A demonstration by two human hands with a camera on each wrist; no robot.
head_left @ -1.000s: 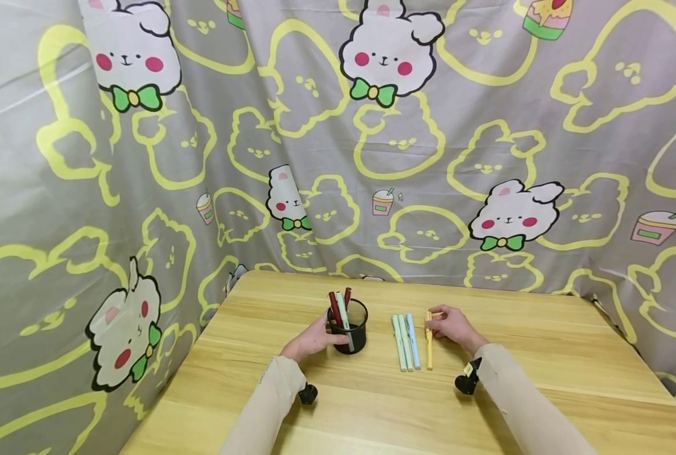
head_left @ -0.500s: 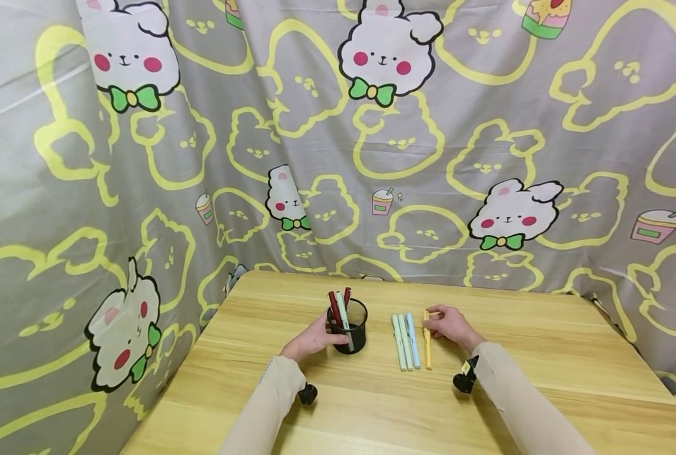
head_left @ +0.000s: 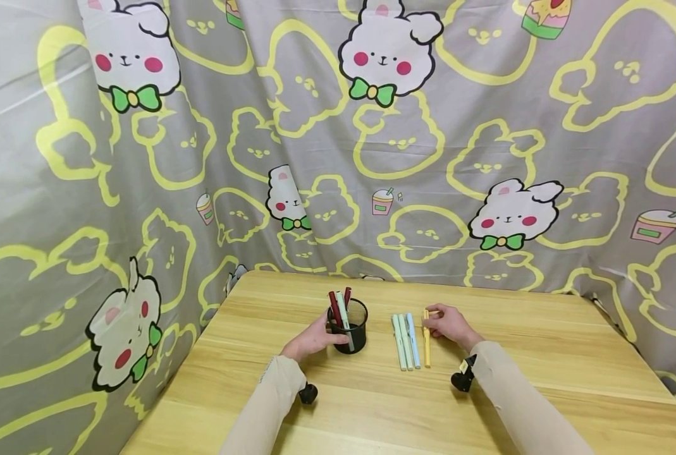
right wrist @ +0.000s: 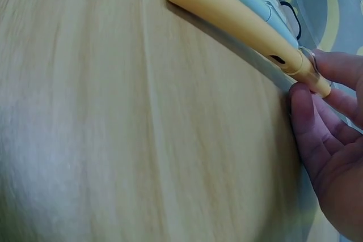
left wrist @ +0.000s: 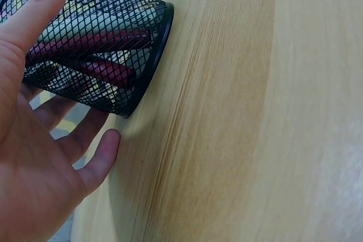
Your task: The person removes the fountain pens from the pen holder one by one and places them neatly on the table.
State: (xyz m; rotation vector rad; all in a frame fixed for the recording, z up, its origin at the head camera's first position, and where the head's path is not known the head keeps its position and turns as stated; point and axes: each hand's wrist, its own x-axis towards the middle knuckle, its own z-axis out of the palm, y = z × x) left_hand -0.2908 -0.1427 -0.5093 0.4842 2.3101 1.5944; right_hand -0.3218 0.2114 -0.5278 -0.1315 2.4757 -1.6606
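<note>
The left hand (head_left: 313, 341) cups the black mesh pen holder (head_left: 350, 326) from its 8 o'clock side, thumb and fingers curved around the wall, apparently steadying it. At the holder's 3 o'clock, the right hand (head_left: 450, 325) pinches the yellow pen (head_left: 426, 341) by its far tip; slim and matte, it lies flat on the wooden table (head_left: 542, 366) beside three pastel pens (head_left: 405, 339).

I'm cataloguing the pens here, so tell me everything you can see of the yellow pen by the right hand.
The yellow pen is a slim, smooth, plastic-looking barrel with a flat round end cap and a small dark slot near its far end. It lies flat on the wooden table, rightmost of four pens, close beside the light blue pen. The right hand pinches its far end with its fingertips.
</note>
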